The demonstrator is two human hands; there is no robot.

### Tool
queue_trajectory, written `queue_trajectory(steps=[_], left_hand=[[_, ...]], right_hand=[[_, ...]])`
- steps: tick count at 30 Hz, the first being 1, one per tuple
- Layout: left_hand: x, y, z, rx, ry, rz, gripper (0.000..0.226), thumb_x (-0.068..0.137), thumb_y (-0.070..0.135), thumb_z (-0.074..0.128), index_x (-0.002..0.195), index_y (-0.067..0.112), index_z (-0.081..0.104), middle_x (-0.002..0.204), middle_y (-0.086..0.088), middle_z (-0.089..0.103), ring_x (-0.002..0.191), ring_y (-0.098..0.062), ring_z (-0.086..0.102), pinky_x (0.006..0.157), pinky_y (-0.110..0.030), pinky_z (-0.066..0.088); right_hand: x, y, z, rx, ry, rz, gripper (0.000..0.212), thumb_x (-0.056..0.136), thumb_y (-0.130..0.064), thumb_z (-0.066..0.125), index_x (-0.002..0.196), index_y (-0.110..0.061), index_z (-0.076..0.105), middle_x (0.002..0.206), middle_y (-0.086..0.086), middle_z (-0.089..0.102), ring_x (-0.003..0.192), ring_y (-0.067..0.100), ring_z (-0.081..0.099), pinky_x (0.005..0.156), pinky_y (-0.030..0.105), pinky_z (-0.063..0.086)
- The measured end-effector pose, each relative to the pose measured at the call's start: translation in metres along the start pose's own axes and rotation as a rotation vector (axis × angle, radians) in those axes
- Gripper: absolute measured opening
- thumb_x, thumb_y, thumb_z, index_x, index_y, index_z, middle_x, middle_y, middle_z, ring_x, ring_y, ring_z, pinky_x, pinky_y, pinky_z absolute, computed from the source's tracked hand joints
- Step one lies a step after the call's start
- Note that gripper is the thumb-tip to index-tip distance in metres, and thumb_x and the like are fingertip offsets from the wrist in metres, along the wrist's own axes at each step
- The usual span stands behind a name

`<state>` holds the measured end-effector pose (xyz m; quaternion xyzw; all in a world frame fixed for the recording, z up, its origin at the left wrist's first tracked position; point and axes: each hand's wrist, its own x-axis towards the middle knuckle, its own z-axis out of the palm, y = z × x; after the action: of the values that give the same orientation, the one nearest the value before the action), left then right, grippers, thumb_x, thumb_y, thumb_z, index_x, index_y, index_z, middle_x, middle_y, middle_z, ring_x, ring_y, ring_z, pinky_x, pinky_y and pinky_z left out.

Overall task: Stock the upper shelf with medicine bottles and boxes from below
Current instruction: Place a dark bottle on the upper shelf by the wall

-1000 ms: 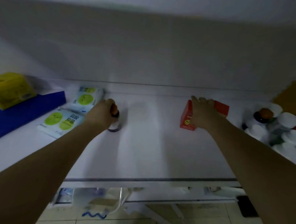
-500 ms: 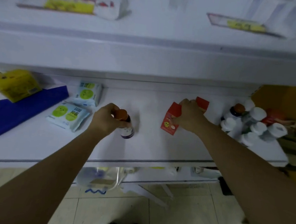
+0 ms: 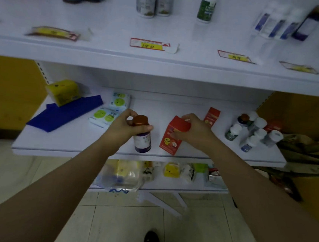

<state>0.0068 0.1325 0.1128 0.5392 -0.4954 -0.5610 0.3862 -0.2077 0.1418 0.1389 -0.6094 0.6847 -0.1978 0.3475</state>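
Brown-capped bottle [image 3: 142,140] and red box [image 3: 170,141] are at the front half of the middle shelf [image 3: 71,141], near its front edge, with bare white surface between and behind them. The upper shelf [image 3: 109,22] has open gaps between its standing bottles. The left hand [image 3: 122,126] grips the bottle at cap and neck, fingers curled. The right hand [image 3: 195,131] grips the tilted red box by its top. A cluster of white-capped bottles [image 3: 251,131] stands at the middle shelf's right end. A second red box [image 3: 211,115] stands behind the right hand.
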Motion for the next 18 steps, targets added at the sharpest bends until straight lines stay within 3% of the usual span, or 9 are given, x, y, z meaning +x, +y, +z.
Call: queue_trajectory(steps=[1, 5, 11, 14, 18], left_hand=[[-0.014, 0.004, -0.008, -0.043, -0.005, 0.01, 0.039, 0.075, 0.018, 0.077, 0.101, 0.012, 0.048, 0.094, -0.002, 0.066, 0.087, -0.016, 0.064, 0.074, -0.025, 0.051], [-0.075, 0.024, -0.038, -0.225, -0.045, 0.047, 0.035, 0.082, 0.017, 0.07, 0.112, 0.008, 0.055, 0.1, -0.004, 0.065, 0.091, -0.019, 0.065, 0.072, -0.028, 0.054], [-0.135, 0.079, -0.085, -0.341, -0.073, 0.198, 0.012, 0.086, 0.023, 0.062, 0.096, 0.016, 0.063, 0.095, -0.002, 0.064, 0.09, -0.017, 0.061, 0.081, -0.034, 0.051], [-0.16, 0.112, -0.1, -0.389, -0.078, 0.236, 0.013, 0.091, 0.029, 0.057, 0.096, 0.018, 0.06, 0.1, -0.006, 0.062, 0.095, -0.021, 0.06, 0.088, -0.042, 0.048], [-0.183, 0.156, -0.117, -0.407, -0.068, 0.309, 0.02, 0.095, 0.035, 0.047, 0.101, 0.017, 0.054, 0.099, -0.008, 0.065, 0.088, -0.022, 0.065, 0.08, -0.039, 0.052]], right_hand=[[-0.015, -0.01, 0.004, 0.045, 0.03, 0.002, 0.073, 0.073, -0.031, 0.08, 0.133, -0.015, 0.043, 0.122, 0.0, 0.054, 0.1, 0.01, 0.051, 0.075, 0.018, 0.042], [-0.069, -0.055, 0.013, 0.201, 0.071, -0.027, 0.061, 0.07, -0.034, 0.082, 0.121, -0.016, 0.053, 0.111, -0.002, 0.06, 0.093, 0.01, 0.057, 0.063, 0.016, 0.041], [-0.125, -0.124, 0.015, 0.566, 0.006, -0.153, 0.036, 0.077, -0.028, 0.076, 0.106, -0.021, 0.056, 0.107, 0.0, 0.064, 0.098, 0.016, 0.064, 0.087, 0.031, 0.051], [-0.14, -0.162, 0.01, 0.744, -0.024, -0.206, 0.035, 0.081, -0.02, 0.072, 0.111, -0.015, 0.054, 0.098, 0.002, 0.066, 0.088, 0.015, 0.065, 0.076, 0.028, 0.053], [-0.15, -0.21, -0.004, 0.841, -0.071, -0.292, 0.022, 0.085, -0.023, 0.067, 0.104, -0.013, 0.061, 0.08, -0.003, 0.071, 0.079, 0.012, 0.066, 0.075, 0.027, 0.053]])
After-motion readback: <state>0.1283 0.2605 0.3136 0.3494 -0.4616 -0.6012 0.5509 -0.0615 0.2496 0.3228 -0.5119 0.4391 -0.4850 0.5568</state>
